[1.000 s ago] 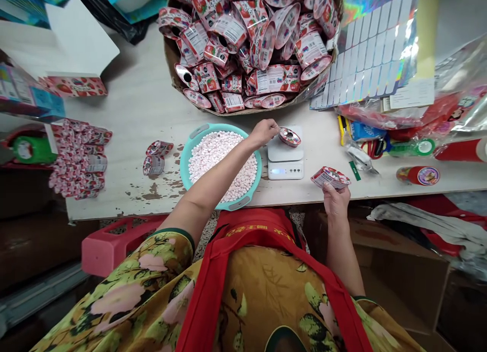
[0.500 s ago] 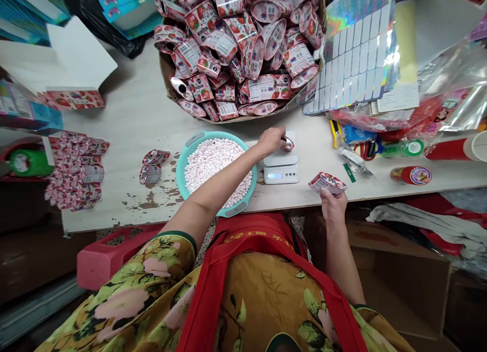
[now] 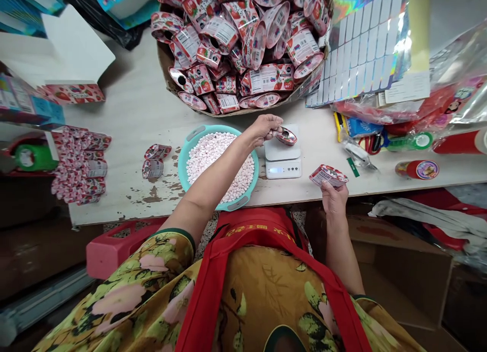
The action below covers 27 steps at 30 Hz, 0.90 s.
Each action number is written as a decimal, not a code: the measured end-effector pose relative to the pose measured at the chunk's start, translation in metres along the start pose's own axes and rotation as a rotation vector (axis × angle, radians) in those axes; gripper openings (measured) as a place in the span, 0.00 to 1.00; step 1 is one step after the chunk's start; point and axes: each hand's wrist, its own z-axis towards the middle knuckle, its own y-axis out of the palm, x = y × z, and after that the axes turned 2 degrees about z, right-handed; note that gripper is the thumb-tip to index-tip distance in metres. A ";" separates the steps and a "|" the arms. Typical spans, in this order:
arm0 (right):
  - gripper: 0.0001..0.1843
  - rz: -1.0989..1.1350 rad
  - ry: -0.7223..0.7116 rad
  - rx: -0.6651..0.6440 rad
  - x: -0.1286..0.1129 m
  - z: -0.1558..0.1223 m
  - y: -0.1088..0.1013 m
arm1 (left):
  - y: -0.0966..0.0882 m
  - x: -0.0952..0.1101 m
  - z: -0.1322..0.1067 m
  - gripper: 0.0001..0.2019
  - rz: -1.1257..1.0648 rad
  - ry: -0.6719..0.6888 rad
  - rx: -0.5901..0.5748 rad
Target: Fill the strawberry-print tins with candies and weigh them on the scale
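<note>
My left hand (image 3: pixel 267 129) is over the left edge of a small white digital scale (image 3: pixel 283 168), fingers pinched together; what they hold, if anything, is too small to make out. Beside its fingertips, a strawberry-printed packet (image 3: pixel 288 137) with a dark opening lies on the scale's plate. My right hand (image 3: pixel 335 196) grips another strawberry-printed packet (image 3: pixel 327 175) just right of the scale, above the table's front edge. Under my left forearm stands a turquoise basin (image 3: pixel 181 162) full of small pale pink candies (image 3: pixel 207 151).
A cardboard box (image 3: pixel 166 78) heaped with strawberry packets stands behind the basin. Two packets (image 3: pixel 153 168) lie left of it, with stacked packets (image 3: pixel 81 164) farther left. Label sheets (image 3: pixel 353 58), a tape roll (image 3: pixel 423 140) and a round-lidded container (image 3: pixel 416 169) are at right. A pink stool (image 3: pixel 104 253) is below.
My left hand has drawn back slightly up and left from the packet on the scale, uncovering more of it. My right hand keeps its packet in nearly the same place. The view has shifted slightly.
</note>
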 end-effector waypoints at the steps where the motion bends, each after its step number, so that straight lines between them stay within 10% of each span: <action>1: 0.35 0.000 -0.001 -0.003 0.000 0.000 0.001 | -0.002 -0.001 -0.001 0.04 0.026 -0.004 0.016; 14: 0.36 0.007 0.021 0.000 0.003 0.005 0.005 | 0.012 -0.017 0.015 0.12 0.827 0.350 0.076; 23: 0.35 0.004 0.025 0.010 0.002 0.004 0.008 | 0.010 -0.011 0.012 0.15 0.500 0.244 0.047; 27: 0.36 0.003 0.025 -0.004 0.002 0.005 0.010 | 0.002 -0.013 0.010 0.09 0.859 0.412 0.026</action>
